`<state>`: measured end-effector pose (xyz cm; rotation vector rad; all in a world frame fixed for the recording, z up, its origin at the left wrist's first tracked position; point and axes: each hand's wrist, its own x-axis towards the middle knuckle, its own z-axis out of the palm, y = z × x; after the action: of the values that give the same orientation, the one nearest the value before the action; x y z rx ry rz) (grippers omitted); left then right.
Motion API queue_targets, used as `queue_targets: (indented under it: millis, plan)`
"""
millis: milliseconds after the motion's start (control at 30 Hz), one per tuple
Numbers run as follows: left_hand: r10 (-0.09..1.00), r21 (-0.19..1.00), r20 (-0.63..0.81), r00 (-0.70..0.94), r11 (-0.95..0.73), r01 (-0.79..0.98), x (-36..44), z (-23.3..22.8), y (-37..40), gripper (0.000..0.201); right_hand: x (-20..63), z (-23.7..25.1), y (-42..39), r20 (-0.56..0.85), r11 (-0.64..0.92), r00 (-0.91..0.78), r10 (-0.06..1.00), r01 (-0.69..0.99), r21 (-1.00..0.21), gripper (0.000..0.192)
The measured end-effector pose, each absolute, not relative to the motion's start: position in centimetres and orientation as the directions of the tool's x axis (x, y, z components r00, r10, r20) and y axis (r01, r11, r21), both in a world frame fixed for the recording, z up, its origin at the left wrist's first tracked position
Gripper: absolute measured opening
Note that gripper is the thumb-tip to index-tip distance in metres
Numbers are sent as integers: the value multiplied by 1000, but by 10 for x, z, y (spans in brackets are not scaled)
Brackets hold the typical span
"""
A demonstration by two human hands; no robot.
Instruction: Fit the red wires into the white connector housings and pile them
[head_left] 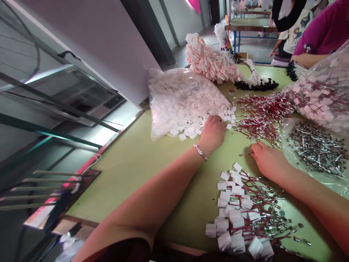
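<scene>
1. Though a small printed label [194, 86] shows through the clear bag of white plastic pieces [180, 98], its writing is too small to read, and no other lettering can be made out on the table.
2. The left hand [213, 133] reaches forward across the green table [131, 163], palm down, with a thin bracelet [201, 152] at the wrist. Its fingers curl into the loose white pieces [191, 129] spilling from the bag's mouth; they are hidden behind the hand, so I cannot tell whether they are pinching one.
3. The right hand [268, 160] rests on the table nearer the body, knuckles up, fingertips drawn together on a small metal pin [245, 154] lying at the edge of the pile of red wires [259, 116].
4. Just below the right hand lies a heap of finished red wires with white tags [240, 211].
5. An open bag of metal pins [316, 149] sits to the right of that hand.
6. Farther back lie a pink-and-white bundle [209, 60] and a bundle of white cords with black ends [256, 82].
7. Another person in a magenta sleeve [324, 32] sits at the far end.
</scene>
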<state>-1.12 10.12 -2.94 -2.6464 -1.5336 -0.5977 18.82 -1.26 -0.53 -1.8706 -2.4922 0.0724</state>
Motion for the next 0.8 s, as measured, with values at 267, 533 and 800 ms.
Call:
queue_targets:
  millis: [267,533,800]
  plan:
    - [688,432,306,658,-716,549,-34,-15,97,34,204,-2,-14,-14,248,-258,966,941,-231,20]
    - [836,501,252,488,-544,673,-26,-10,88,17,207,-1,-14,112,265,-242,964,916,-300,21]
    - [809,499,177,560,-565,657,-3,-18,67,28,205,5,-12,85,201,-183,979,913,-356,21]
